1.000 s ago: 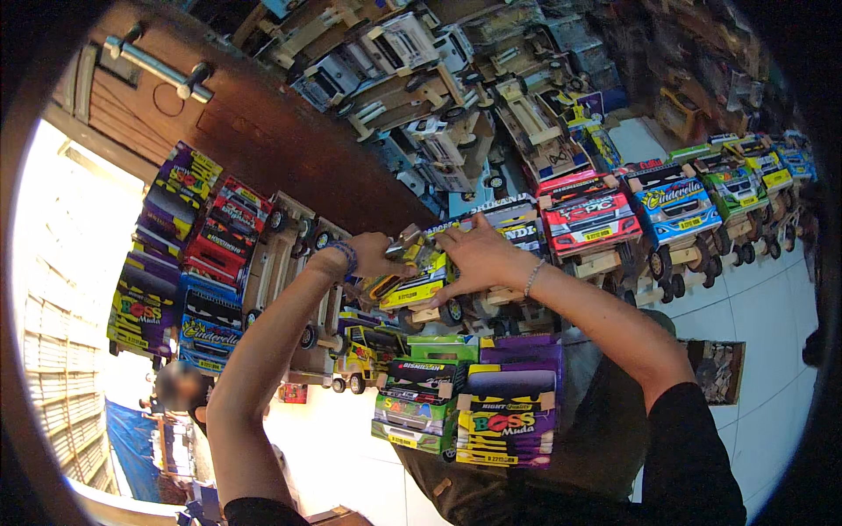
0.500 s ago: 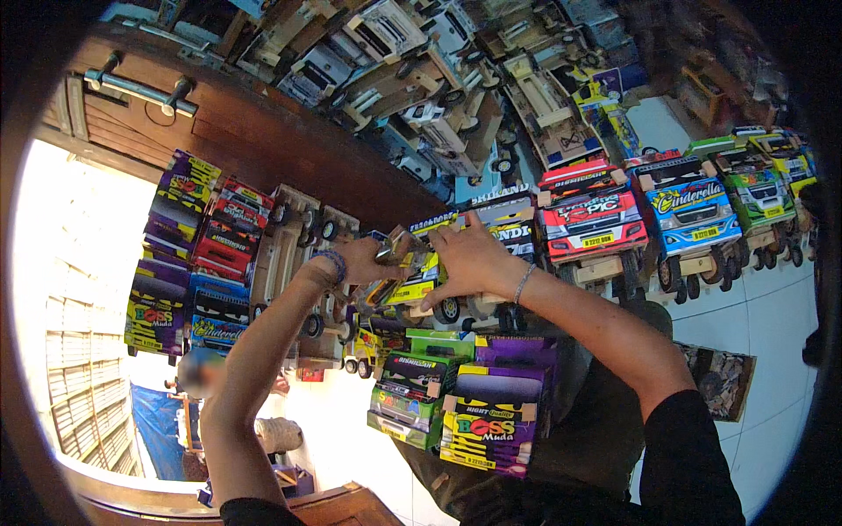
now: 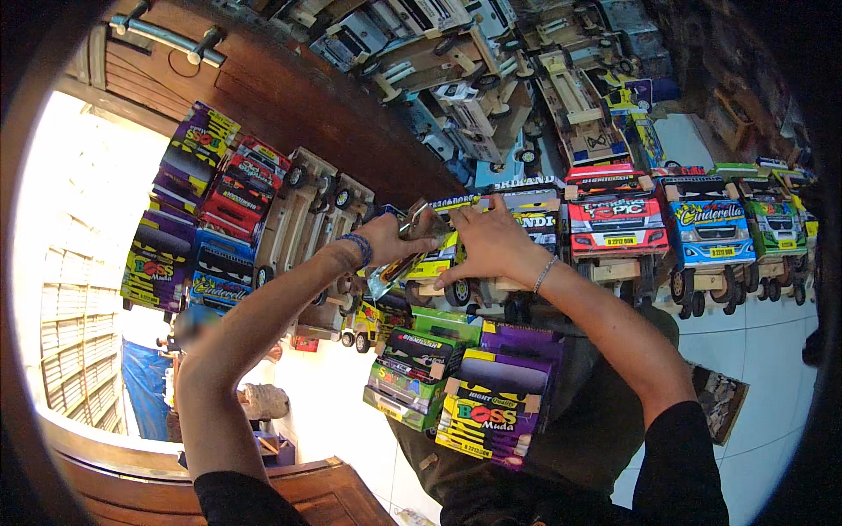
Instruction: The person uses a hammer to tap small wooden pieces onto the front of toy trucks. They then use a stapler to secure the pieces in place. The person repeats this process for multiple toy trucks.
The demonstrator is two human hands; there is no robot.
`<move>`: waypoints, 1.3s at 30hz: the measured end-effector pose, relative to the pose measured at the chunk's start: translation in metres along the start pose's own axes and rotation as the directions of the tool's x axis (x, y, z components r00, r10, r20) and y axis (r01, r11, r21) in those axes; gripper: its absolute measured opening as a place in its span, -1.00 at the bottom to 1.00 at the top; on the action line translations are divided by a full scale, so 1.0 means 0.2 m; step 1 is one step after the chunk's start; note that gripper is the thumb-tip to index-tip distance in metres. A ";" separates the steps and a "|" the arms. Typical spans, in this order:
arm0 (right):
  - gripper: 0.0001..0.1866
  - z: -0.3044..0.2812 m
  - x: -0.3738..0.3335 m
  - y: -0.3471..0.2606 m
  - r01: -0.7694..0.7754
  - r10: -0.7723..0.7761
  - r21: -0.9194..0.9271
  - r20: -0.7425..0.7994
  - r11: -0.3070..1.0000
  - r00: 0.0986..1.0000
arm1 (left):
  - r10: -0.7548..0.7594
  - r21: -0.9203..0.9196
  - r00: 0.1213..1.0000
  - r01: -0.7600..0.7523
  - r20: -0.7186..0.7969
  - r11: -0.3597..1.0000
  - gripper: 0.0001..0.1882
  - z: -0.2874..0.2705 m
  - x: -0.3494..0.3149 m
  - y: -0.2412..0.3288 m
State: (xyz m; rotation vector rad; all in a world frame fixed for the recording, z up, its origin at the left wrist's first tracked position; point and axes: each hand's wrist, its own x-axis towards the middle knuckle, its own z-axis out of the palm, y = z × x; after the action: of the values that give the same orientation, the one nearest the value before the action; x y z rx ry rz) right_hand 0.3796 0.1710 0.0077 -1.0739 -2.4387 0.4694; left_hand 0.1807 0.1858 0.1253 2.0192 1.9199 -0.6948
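Observation:
My left hand (image 3: 386, 241) is closed round a shiny, elongated thing (image 3: 399, 265) with silver and amber parts and a pale lower end; its kind is unclear. It slants beside the front of a yellow toy truck (image 3: 428, 266). My right hand (image 3: 495, 245) spans that truck's cab, fingers over the top and thumb at the front, gripping it. Right of it stands a toy truck with a black-and-white front (image 3: 539, 223), partly behind my right hand. Below, near my lap, a green toy truck (image 3: 408, 377) and a purple-and-yellow one (image 3: 491, 408) sit side by side.
Red (image 3: 618, 219) and blue (image 3: 712, 232) toy trucks continue the row rightward. More trucks, some showing wooden undersides (image 3: 303, 219), stand at the left. Unfinished wooden trucks (image 3: 474, 114) are heaped at the back. A brown wooden door (image 3: 254, 96) is at the upper left; a person (image 3: 197, 329) is beyond.
The view has shifted slightly. The shiny thing in my left hand has tilted, and its pale lower end now shows below my fingers. My right hand stays on the yellow truck.

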 end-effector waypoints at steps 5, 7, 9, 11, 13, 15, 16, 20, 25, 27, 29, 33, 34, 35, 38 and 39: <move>0.35 0.02 0.01 0.00 0.010 -0.010 -0.028 -0.002 1.000 1.000 | 0.069 -0.099 0.997 -0.071 -0.030 0.993 -0.09 0.04 0.01 -0.04; 0.35 0.02 0.01 0.00 0.006 -0.006 -0.014 -0.023 1.000 1.000 | 0.077 -0.122 0.996 -0.082 -0.049 0.989 -0.11 0.07 0.02 -0.05; 0.35 0.01 0.01 0.00 0.002 -0.002 -0.008 -0.024 1.000 1.000 | 0.078 -0.134 0.995 -0.085 -0.061 0.987 -0.13 0.08 0.04 -0.06; 0.34 0.01 0.01 0.00 -0.001 0.001 0.000 -0.017 1.000 1.000 | 0.049 -0.137 0.997 -0.056 -0.053 0.989 -0.15 0.10 0.05 -0.07; 0.32 0.01 0.00 0.00 -0.001 0.001 0.007 0.012 1.000 1.000 | 0.004 -0.138 0.999 -0.010 -0.050 0.990 -0.18 0.11 0.06 -0.08; 0.30 0.01 0.01 0.00 -0.006 0.006 0.005 0.002 1.000 1.000 | 0.059 -0.203 0.996 -0.070 -0.060 0.977 -0.17 0.14 0.05 -0.08; 0.30 0.00 0.01 0.00 -0.007 0.007 0.007 -0.019 1.000 1.000 | 0.087 -0.239 0.993 -0.105 -0.085 0.965 -0.16 0.14 0.04 -0.08; 0.37 -0.01 0.00 -0.02 0.000 -0.001 -0.061 -0.026 0.998 1.000 | 0.011 -0.160 0.997 -0.023 -0.075 0.987 -0.09 0.12 0.04 -0.07; 0.46 -0.03 0.00 -0.03 0.002 0.002 0.018 -0.173 1.000 0.985 | 0.119 0.067 0.989 -0.125 0.082 0.990 -0.04 -0.02 0.00 -0.14; 0.08 -0.06 0.03 0.00 -0.073 0.133 0.241 -0.244 0.968 0.960 | 0.130 0.109 0.988 -0.139 0.087 0.984 -0.06 -0.07 -0.03 -0.19; -0.17 -0.11 0.06 0.02 -0.094 0.303 0.513 -0.340 0.853 0.890 | 0.155 0.030 0.987 -0.156 0.033 0.987 -0.15 -0.11 -0.07 -0.24; -0.63 -0.32 0.01 -0.06 0.108 0.328 0.653 -0.508 0.749 0.797 | 0.216 -0.024 0.968 -0.221 -0.126 0.975 -0.22 -0.19 -0.11 -0.33; -0.66 -0.39 -0.03 -0.13 0.183 0.269 0.665 -0.517 0.724 0.813 | 0.132 -0.153 0.983 -0.150 -0.126 0.977 -0.25 -0.20 -0.11 -0.35; -0.68 -0.46 -0.09 -0.22 0.201 0.256 0.691 -0.498 0.694 0.828 | 0.140 -0.232 0.976 -0.176 -0.165 0.957 -0.25 -0.20 -0.10 -0.37; -0.72 -0.68 -0.30 -0.55 0.174 -0.075 0.918 -0.157 0.358 0.985 | 0.155 -0.456 0.942 -0.283 -0.298 0.844 -0.29 -0.17 -0.09 -0.44; -0.72 -0.75 -0.33 -0.65 0.149 -0.196 0.955 -0.099 0.256 0.976 | 0.169 -0.513 0.931 -0.322 -0.322 0.795 -0.34 -0.14 -0.08 -0.44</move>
State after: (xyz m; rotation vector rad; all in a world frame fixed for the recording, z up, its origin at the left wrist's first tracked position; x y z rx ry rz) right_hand 0.4178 0.0569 0.1793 -0.1975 -1.6204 1.6311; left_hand 0.0972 0.1933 0.1691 1.9703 1.6621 0.2076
